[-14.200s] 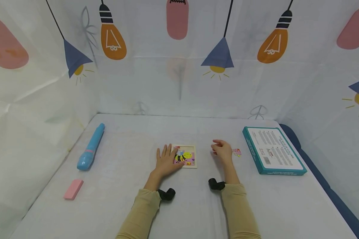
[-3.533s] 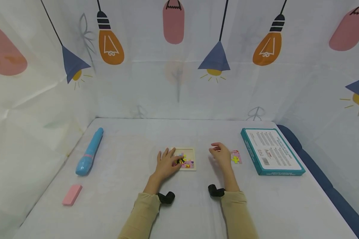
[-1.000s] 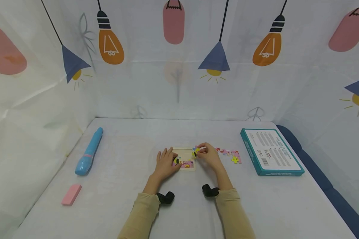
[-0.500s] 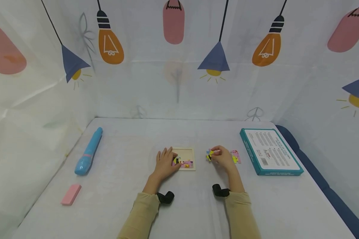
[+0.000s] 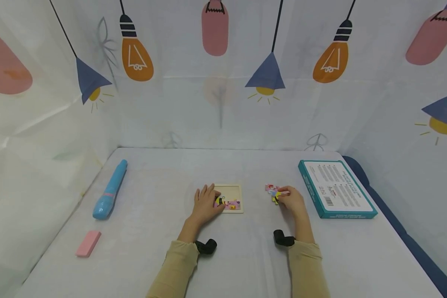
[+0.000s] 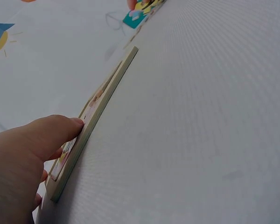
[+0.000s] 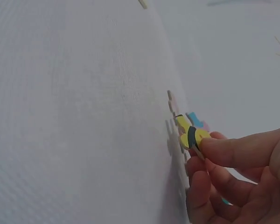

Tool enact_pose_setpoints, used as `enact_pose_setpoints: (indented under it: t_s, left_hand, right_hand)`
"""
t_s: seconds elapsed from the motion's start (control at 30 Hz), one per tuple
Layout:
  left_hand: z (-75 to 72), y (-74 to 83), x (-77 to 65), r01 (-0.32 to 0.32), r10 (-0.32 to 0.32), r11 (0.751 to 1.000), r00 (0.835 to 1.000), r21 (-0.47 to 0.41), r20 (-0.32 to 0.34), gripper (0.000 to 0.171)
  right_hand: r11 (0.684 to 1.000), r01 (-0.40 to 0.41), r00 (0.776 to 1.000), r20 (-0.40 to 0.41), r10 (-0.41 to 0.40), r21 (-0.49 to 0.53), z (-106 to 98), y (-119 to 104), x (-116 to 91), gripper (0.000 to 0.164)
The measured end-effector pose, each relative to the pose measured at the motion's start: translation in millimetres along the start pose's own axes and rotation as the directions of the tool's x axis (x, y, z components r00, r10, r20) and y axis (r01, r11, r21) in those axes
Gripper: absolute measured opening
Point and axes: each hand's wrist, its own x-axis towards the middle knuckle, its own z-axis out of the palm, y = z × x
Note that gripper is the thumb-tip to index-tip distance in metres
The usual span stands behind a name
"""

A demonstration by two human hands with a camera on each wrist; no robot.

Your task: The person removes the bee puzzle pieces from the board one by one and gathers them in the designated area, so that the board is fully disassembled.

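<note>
Your right grip [image 5: 293, 199] pinches a yellow-and-black puzzle piece [image 5: 275, 200], thumb and fingers closed to its thickness, right of the wooden puzzle frame [image 5: 242, 196], by loose pieces [image 5: 269, 187]. Head view: your left grip [image 5: 205, 207] lies spread, fingers extended, over the frame's left side, probably so it won't slide on the worktop [image 5: 164, 178]; fitted pieces [image 5: 234, 205] line the near side. Left wrist: your thumb lies across the near rim, pinning, I'd judge. Right wrist: piece tilted, likely for easy turning; can't tell whether it touches neighbours.
</note>
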Motion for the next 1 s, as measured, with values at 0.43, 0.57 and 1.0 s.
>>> enact_pose_setpoints:
  t_s: [0.43, 0.57, 1.0]
  left_hand:
    - [1.1, -1.7, 0.3, -0.002, 0.002, 1.000, 1.000, 0.009, 0.005, 0.044]
    - [1.1, -1.2, 0.4, 0.003, -0.003, 1.000, 1.000, 0.004, 0.005, 0.044]
    - [-1.3, 1.2, -0.7, -0.007, 0.007, 1.000, 1.000, -0.006, -0.003, 0.044]
  right_hand:
    - [0.997, -0.064, 0.998, -0.014, 0.064, 0.039, -9.0, 10.6, -1.8, 0.030]
    - [0.997, -0.072, 0.997, -0.022, 0.072, 0.031, -10.3, 12.3, -0.1, 0.032]
    - [0.999, 0.034, 0.998, -0.061, -0.032, 0.043, -7.7, 8.5, 1.4, 0.035]
